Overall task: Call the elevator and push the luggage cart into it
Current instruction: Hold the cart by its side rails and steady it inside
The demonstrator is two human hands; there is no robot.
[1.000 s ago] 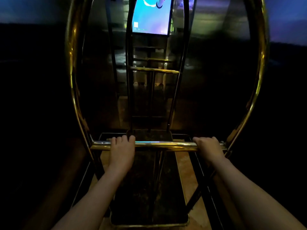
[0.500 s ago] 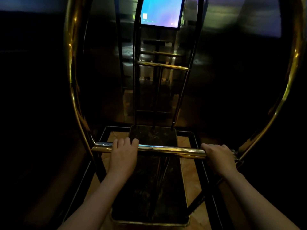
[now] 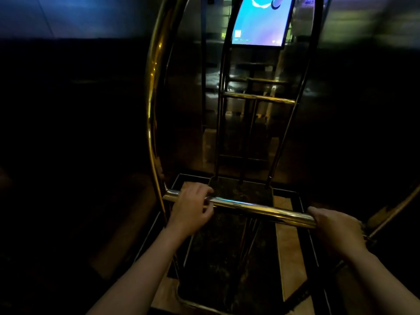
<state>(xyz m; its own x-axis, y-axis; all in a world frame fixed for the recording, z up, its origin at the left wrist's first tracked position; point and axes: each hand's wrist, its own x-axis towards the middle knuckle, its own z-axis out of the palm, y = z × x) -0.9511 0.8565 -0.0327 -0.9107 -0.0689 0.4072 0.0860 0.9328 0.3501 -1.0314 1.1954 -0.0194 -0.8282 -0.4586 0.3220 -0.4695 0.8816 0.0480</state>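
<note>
1. Dim surroundings; lit screen (image 3: 261, 21) beyond the luggage cart (image 3: 154, 92), above its far frame.
2. Handle bar (image 3: 261, 206) crosses the cart's near end, above its dark deck (image 3: 218, 258).
3. Left hand (image 3: 191, 210) is wrapped around the bar's left end.
4. Right hand (image 3: 336, 228) is clenched around the bar's right end.

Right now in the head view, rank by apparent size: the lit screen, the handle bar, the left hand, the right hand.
1. Handle bar, the longest span.
2. Lit screen, though cropped by the top edge.
3. Left hand and right hand: alike, not ranked.
</note>
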